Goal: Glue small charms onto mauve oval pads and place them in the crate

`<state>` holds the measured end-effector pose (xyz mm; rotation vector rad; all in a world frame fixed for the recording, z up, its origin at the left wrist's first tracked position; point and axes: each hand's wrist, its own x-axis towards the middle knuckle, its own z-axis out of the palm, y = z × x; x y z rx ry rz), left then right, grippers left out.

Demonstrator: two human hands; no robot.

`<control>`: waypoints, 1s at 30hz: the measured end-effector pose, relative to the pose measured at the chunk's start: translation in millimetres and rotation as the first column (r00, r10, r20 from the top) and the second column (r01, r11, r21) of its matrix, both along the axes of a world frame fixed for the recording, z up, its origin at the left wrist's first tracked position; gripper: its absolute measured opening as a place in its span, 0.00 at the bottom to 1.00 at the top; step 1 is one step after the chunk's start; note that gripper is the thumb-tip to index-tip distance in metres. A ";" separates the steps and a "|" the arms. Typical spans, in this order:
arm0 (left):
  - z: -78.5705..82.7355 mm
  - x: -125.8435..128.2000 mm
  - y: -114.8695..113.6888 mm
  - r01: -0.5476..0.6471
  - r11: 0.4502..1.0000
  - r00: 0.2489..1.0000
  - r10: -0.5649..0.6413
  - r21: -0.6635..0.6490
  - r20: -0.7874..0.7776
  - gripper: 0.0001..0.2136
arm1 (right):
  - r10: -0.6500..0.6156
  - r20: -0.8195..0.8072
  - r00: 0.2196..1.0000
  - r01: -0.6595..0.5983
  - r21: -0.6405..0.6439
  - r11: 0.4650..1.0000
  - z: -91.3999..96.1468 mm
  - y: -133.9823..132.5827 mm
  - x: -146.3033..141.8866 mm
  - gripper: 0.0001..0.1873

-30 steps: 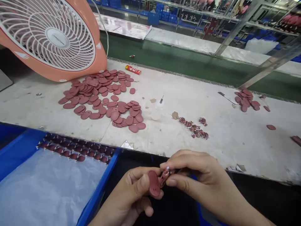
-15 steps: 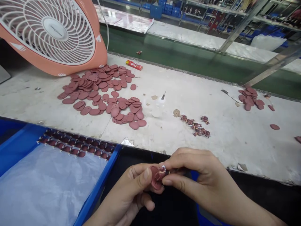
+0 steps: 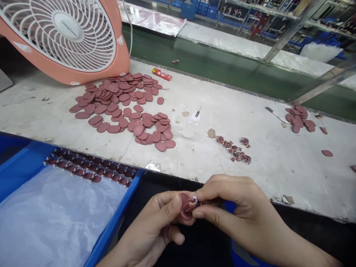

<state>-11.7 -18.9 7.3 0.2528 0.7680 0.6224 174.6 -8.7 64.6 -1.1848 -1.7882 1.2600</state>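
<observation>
Pinching a flat red-brown oval [image 3: 184, 214] between the thumb and fingers of the left hand [image 3: 158, 218], low in the middle of the frame. Pinching a small red-brown piece [image 3: 191, 204] with a white tip in the right hand [image 3: 236, 202], just beside it. Holding both hands close together, touching the piece to the oval, just below the edge of the pale worktop [image 3: 267, 163]. Hiding parts of both things behind the fingers, so not being able to tell whether joined or only touching.

Facing a big heap of flat ovals [image 3: 116, 98] left of the middle, near an orange fan [image 3: 69, 29] at the upper left. Seeing a red packet [image 3: 162, 74] near the top middle. Seeing small red-brown bundles [image 3: 235, 150] right of the middle, by a tan lump [image 3: 211, 133]. Seeing a smaller heap [image 3: 299, 118] at the right. Having a blue box [image 3: 122, 207] at the lower left, holding rows of dark red pieces [image 3: 91, 170] and a pale plastic sheet [image 3: 61, 217].
</observation>
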 end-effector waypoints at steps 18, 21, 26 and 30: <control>1.1 -1.3 -2.6 -0.057 0.998 0.998 0.057 -0.029 0.022 0.10 | 0.098 0.129 0.987 -0.109 0.084 0.990 9.5 7.4 -4.9 0.06; 1.4 1.4 -2.0 -0.066 0.997 0.997 0.068 -0.045 0.036 0.11 | 0.092 0.146 0.985 -0.110 0.118 0.987 9.6 6.4 -6.4 0.06; 12.0 2.3 -4.2 -0.096 0.995 0.995 0.096 -0.039 0.023 0.13 | 0.095 0.168 0.981 -0.137 0.258 0.956 10.0 0.3 -6.1 0.05; 22.4 -1.5 -8.0 -0.068 0.997 0.997 0.069 -0.034 0.039 0.13 | 0.021 0.214 0.976 -0.111 0.416 0.902 14.1 -12.9 -6.0 0.04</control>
